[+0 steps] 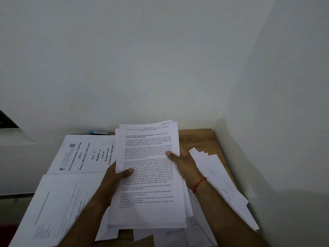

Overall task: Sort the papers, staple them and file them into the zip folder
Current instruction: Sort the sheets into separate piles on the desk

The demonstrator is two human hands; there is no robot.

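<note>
Both hands hold up a stack of printed sheets [148, 202] above the wooden desk [199, 138]; its top page is marked "SECTION - 1". My left hand [116, 177] grips the stack's left edge, thumb on the front. On the right edge, my right hand [183, 162] grips it with the thumb laid on the page; a red thread circles that wrist. A booklet headed "Pre Examination Training" [83, 155] lies flat to the left. More printed pages [53, 207] lie at the near left. Loose white sheets [219, 182] fan out on the right. No stapler or zip folder can be made out.
White walls close the desk in at the back and on the right. A dark flat thing with a blue tip [98, 132] lies at the desk's back edge behind the booklet. More papers [178, 236] lie under the held stack at the near edge.
</note>
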